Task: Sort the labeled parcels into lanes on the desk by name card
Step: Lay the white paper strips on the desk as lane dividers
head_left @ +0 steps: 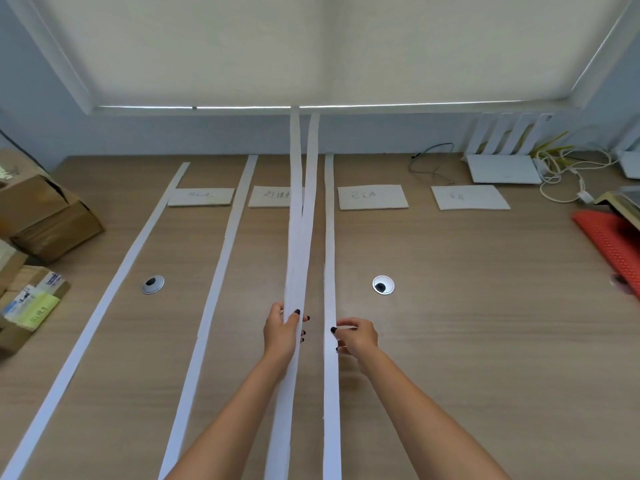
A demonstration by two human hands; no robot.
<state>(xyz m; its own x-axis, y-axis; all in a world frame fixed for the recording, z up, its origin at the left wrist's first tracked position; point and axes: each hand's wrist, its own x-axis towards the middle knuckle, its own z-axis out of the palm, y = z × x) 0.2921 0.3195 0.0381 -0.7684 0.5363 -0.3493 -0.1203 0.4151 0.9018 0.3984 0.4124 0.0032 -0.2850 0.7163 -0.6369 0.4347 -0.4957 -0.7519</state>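
Several long white paper strips lie lengthwise on the wooden desk (450,341) as lane dividers. My left hand (282,332) grips two loose strips (299,237) that rise toward the window. My right hand (356,336) pinches the strip (329,220) lying flat just right of them. Two more strips (221,258) (114,292) lie further left. Several handwritten name cards (201,196) (272,196) (372,197) (469,197) sit at the far end of the lanes. Cardboard parcels (41,216), one with a yellow label (34,310), are stacked at the left edge.
Two round cable grommets (152,284) (383,284) sit in the desk. A white router (502,168) with tangled cables (568,174) stands at the back right. A red object (609,240) lies at the right edge.
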